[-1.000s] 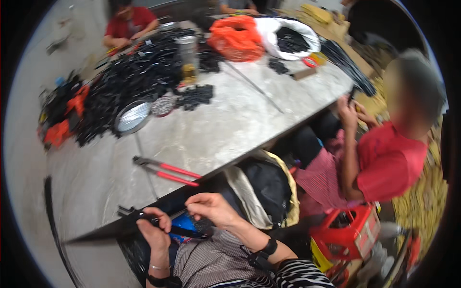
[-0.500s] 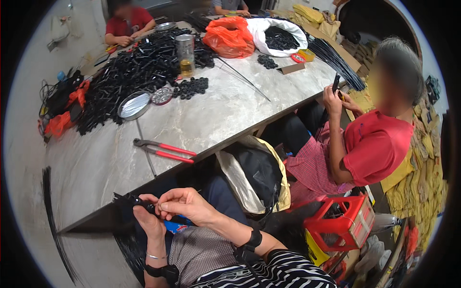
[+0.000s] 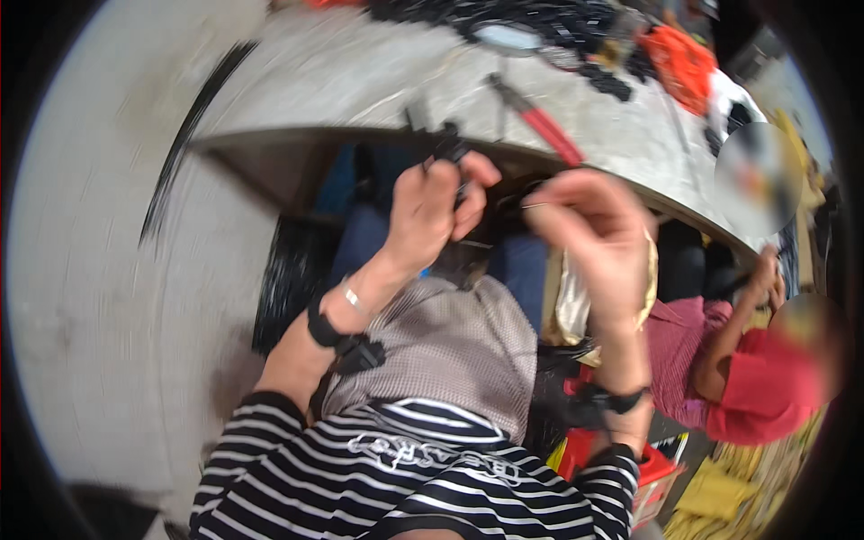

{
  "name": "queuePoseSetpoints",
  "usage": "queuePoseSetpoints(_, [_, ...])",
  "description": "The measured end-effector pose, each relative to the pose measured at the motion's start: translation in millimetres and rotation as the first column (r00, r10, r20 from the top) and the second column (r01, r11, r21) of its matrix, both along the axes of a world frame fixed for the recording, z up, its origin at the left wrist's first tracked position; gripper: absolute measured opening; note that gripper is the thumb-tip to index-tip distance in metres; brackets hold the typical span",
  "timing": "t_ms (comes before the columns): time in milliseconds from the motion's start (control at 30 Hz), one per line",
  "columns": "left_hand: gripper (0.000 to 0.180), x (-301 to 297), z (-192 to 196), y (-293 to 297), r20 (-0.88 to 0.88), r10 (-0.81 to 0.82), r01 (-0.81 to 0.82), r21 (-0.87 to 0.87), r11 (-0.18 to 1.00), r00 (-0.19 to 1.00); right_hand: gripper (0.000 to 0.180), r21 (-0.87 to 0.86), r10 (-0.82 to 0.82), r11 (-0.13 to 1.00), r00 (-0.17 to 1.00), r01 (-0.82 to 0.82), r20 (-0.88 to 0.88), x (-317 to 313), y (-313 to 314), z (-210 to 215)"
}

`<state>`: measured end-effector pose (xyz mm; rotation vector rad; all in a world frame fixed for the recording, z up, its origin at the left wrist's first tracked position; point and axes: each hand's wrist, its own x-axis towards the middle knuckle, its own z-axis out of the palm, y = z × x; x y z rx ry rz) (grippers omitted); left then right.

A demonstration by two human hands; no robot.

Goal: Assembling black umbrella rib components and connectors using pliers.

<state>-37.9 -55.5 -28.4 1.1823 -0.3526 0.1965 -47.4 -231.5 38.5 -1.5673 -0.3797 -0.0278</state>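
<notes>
My left hand [image 3: 425, 211] is closed round a black plastic part [image 3: 448, 144], with dark pieces sticking up past the fingers, blurred by motion. Apart from it, to the right, my right hand [image 3: 598, 238] is raised with thumb and forefinger pinched together. A thin, light sliver shows at those fingertips, too small and smeared to name. Both hands are above my lap, in front of the table's near edge. On the tabletop beyond them lie pincers with red handles [image 3: 551, 130].
The stone-patterned table [image 3: 333, 85] carries a heap of black parts [image 3: 513, 13], a round metal dish [image 3: 507, 38] and an orange bag [image 3: 681, 67]. A co-worker in a red shirt [image 3: 765, 387] sits at the right. Long black strips [image 3: 198, 139] are at the left.
My view has swung down and to the left. My right hand, close against the left one before, has drawn away to the right. My left hand still grips the black part.
</notes>
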Motion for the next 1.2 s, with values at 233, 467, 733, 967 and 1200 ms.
queuePoseSetpoints(233, [0.073, -13, 7, 15, 0.022, 0.084, -0.084, 0.02, 0.996, 0.996, 0.025, 0.261, 0.067, 0.956, 0.964, -0.136, 0.256, 18, -16, -2])
queuePoseSetpoints(467, [0.075, -10, -6, 23, -0.001, 0.148, -0.147, 0.032, 0.989, 0.989, 0.019, 0.561, 0.19, 0.815, 0.981, -0.146, -0.021, 2, 71, -67])
queuePoseSetpoints(733, [0.081, 5, -11, 9, -0.07, 0.112, -0.108, 0.057, 0.993, 0.991, 0.016, 0.468, 0.077, 0.881, 0.997, -0.061, -0.015, 20, 67, -64])
queuePoseSetpoints(967, [0.061, 24, -27, 11, -0.121, 0.056, -0.064, -0.065, 0.996, 0.991, 0.016, 0.435, 0.089, 0.899, 0.993, -0.048, -0.073, 39, 71, -85])
queuePoseSetpoints(1200, [0.081, 38, -36, 16, -0.163, 0.096, -0.091, 0.038, 0.995, 0.982, 0.017, 0.476, 0.132, 0.877, 0.986, -0.066, -0.106, 54, 76, -94])
